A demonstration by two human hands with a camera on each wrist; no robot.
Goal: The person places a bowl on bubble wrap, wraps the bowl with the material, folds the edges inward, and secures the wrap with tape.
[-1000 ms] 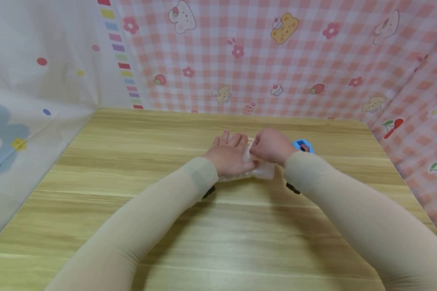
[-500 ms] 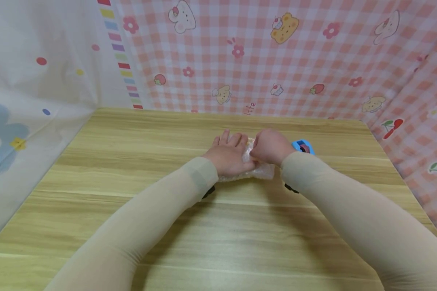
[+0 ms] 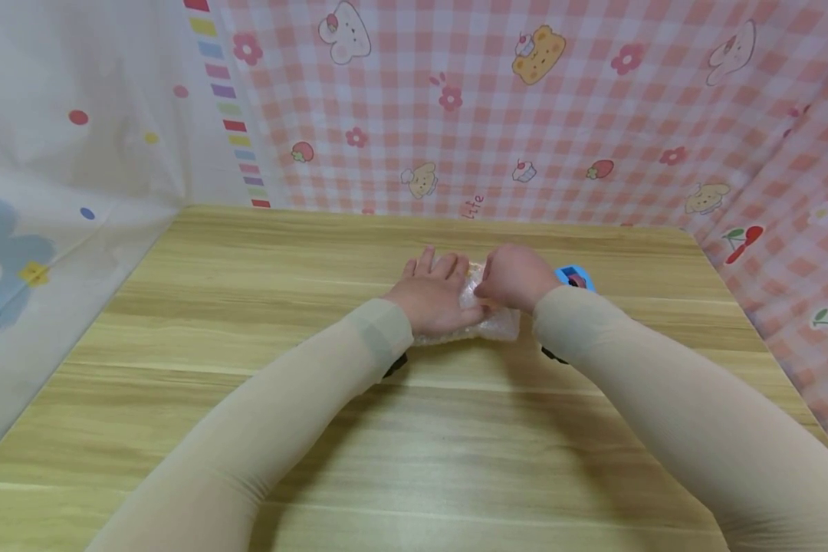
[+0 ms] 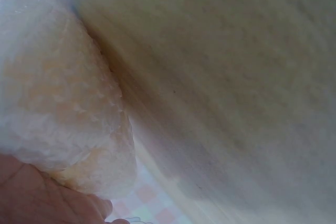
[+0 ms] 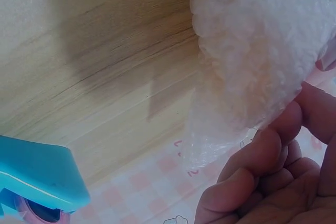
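Observation:
A bundle of clear bubble wrap [image 3: 500, 323] lies on the wooden table in front of me, something pale yellowish showing faintly through it. My left hand [image 3: 431, 299] rests flat on top of it, fingers spread. From the right, my right hand [image 3: 517, 277] has its fingers curled and pinches the wrap at its edge, beside my left thumb. The right wrist view shows these curled fingers [image 5: 252, 150] against the bubble wrap [image 5: 252, 66]. What is inside the wrap cannot be made out.
A blue tape dispenser [image 3: 574, 277] with a pinkish roll stands just right of my right hand, partly hidden by the wrist. Behind the table [image 3: 414, 460] hangs a pink checked cloth [image 3: 400, 100], with a white patterned cloth [image 3: 124, 153] on the left.
Both hands and the bubble wrap stay nearly in place. The right wrist shifts only very slightly.

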